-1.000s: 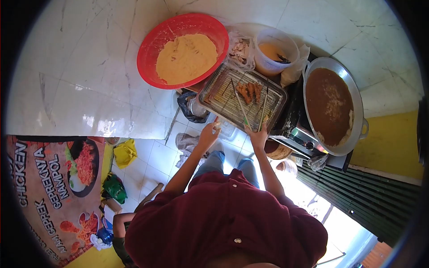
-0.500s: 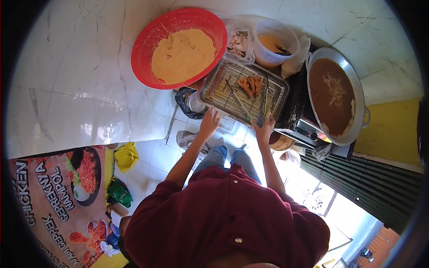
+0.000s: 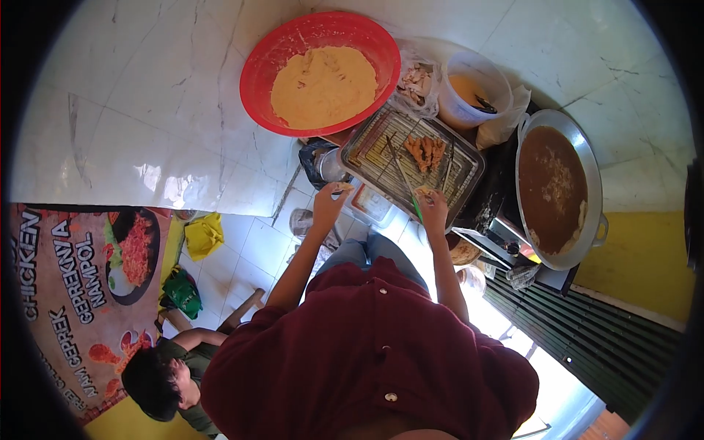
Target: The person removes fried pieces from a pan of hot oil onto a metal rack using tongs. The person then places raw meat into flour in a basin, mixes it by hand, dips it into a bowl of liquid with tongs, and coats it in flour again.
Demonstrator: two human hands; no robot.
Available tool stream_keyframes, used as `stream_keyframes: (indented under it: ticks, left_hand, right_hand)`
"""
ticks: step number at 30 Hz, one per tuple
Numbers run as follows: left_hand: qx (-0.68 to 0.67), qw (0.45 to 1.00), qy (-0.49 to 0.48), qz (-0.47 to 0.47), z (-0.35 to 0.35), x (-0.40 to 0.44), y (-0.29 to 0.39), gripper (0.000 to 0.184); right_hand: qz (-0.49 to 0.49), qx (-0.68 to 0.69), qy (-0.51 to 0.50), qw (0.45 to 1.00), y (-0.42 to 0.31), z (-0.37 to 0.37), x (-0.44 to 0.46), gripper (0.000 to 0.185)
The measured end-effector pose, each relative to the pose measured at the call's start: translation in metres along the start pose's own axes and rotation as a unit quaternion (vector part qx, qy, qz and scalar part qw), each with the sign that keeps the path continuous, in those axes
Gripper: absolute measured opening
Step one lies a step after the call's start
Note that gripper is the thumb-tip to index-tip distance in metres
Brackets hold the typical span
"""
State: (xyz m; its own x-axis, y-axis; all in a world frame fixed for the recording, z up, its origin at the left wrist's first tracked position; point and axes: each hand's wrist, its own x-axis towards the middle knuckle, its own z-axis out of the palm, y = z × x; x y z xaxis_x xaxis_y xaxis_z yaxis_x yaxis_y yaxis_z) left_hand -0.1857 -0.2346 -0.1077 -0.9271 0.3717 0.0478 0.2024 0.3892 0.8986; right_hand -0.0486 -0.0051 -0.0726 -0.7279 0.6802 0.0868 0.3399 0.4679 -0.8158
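A rectangular metal tray with a wire rack point(image 3: 367, 150) lies before me, bearing a piece of golden-brown fried food point(image 3: 425, 152). Long metal tongs point(image 3: 400, 163) rest across the rack, their arms spread and a green end projecting past the tray's near rim. My left hand point(image 3: 328, 204) is just off the tray's near left corner, fingers loosely curved and apart, with pale residue on the tips. Close against the tongs' green end, my right hand point(image 3: 433, 208) has its fingers curled at the near rim. Whether it grips the tongs is hidden.
A red basin of flour point(image 3: 257, 81), a bag of pale meat pieces point(image 3: 416, 82) and a tub of yellowish liquid point(image 3: 458, 106) stand behind the tray. To the right, a large pan of brown oil point(image 3: 554, 183) sits on the stove point(image 3: 506, 238). Another person point(image 3: 172, 378) is at lower left.
My left hand has come away from the tray's rim. My right hand has shifted left along the near edge, towards the tongs' green end. Another person has come into view at lower left.
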Motion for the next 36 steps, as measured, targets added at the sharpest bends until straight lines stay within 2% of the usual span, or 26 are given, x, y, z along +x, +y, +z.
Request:
stream_keyframes:
  ticks: [1,3,4,6,8,11,14,16,18,22,23,25,29,31,32,34,36]
  left_hand:
    - [0.001,1.0,0.008,-0.002,-0.005,0.0,0.013,0.024]
    - [-0.011,0.999,0.043,-0.032,-0.019,0.001,0.037,0.018]
    - [-0.009,0.998,0.051,-0.032,-0.023,0.003,0.039,0.018]
    - [-0.031,0.997,0.045,-0.053,-0.028,0.009,0.044,0.019]
    - [-0.049,0.996,0.043,-0.069,-0.03,0.016,0.053,0.019]
    - [-0.056,0.995,0.027,-0.075,-0.035,0.033,0.075,0.018]
    - [-0.033,0.999,-0.002,-0.033,-0.032,0.067,0.086,0.019]
    - [-0.038,0.998,-0.014,0.039,-0.034,0.097,0.115,0.021]
    - [-0.049,0.997,-0.06,0.014,-0.03,0.134,0.132,0.024]
    - [0.004,0.978,-0.109,0.178,-0.006,0.212,0.143,0.019]
    - [0.002,0.975,-0.125,0.182,0.002,0.228,0.144,0.019]
    - [0.041,0.95,-0.067,0.302,0.021,0.261,0.148,0.02]
    - [0.108,0.925,-0.122,0.344,0.05,0.313,0.133,0.026]
    - [0.112,0.914,-0.144,0.362,0.059,0.328,0.13,0.026]
    - [0.109,0.912,-0.154,0.365,0.064,0.334,0.128,0.026]
    - [0.136,0.9,-0.161,0.381,0.073,0.347,0.12,0.026]
    - [0.132,0.897,-0.169,0.387,0.078,0.357,0.116,0.026]
  right_hand:
    - [-0.006,0.002,-0.005,1.0,-0.009,0.0,0.007,0.025]
    - [0.065,0.05,-0.055,0.995,-0.026,0.002,0.02,0.024]
    - [0.059,0.053,-0.06,0.995,-0.028,0.007,0.028,0.024]
    - [0.029,0.155,-0.078,0.984,-0.038,0.014,0.043,0.024]
    - [0.03,0.147,-0.094,0.984,-0.053,0.013,0.059,0.025]
    - [0.054,0.213,-0.096,0.971,-0.091,0.007,0.079,0.02]
    - [0.052,0.253,-0.045,0.965,-0.083,0.017,0.11,0.02]
    - [0.06,0.254,-0.006,0.965,-0.087,0.019,0.132,0.019]
    - [0.076,0.104,0.019,0.992,-0.094,0.017,0.157,0.018]
    - [0.004,0.037,0.08,0.996,-0.084,0.023,0.214,0.023]
    - [0.016,0.035,0.091,0.995,-0.078,0.027,0.227,0.023]
    - [-0.019,-0.007,0.114,0.993,-0.07,0.032,0.248,0.023]
    - [0.016,-0.039,0.107,0.993,-0.077,0.036,0.258,0.023]
    - [0.105,-0.07,0.062,0.99,-0.072,0.042,0.259,0.02]
    - [0.114,-0.07,0.068,0.989,-0.067,0.047,0.257,0.02]
    - [0.022,-0.041,0.133,0.99,-0.05,0.064,0.253,0.025]
    - [0.044,-0.042,0.153,0.986,-0.041,0.076,0.25,0.025]
